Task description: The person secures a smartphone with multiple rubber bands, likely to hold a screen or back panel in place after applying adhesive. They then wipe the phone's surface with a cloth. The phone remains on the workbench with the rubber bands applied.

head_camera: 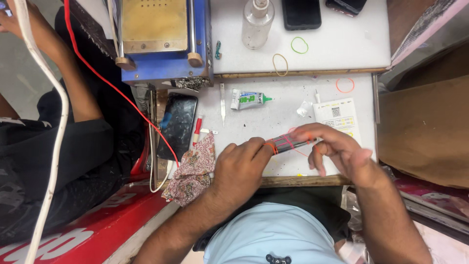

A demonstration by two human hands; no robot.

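Observation:
Both my hands hold a dark phone point(288, 141) on its edge over the white work surface point(264, 117). My left hand point(242, 168) grips its left end, where an orange rubber band point(270, 146) wraps it. My right hand point(334, 149) pinches its right end, with pink and orange bands stretched around the phone and my fingers. A white glue tube with a green tip point(249, 99) lies just beyond the phone.
A patterned cloth point(193, 171), a black phone point(177, 124), a red-handled tool point(197, 131) and tweezers point(223, 102) lie to the left. A blue machine point(163, 39), a clear bottle point(257, 22), loose rubber bands point(299, 45) and two phones sit farther back. Another person's arm point(63, 63) is at left.

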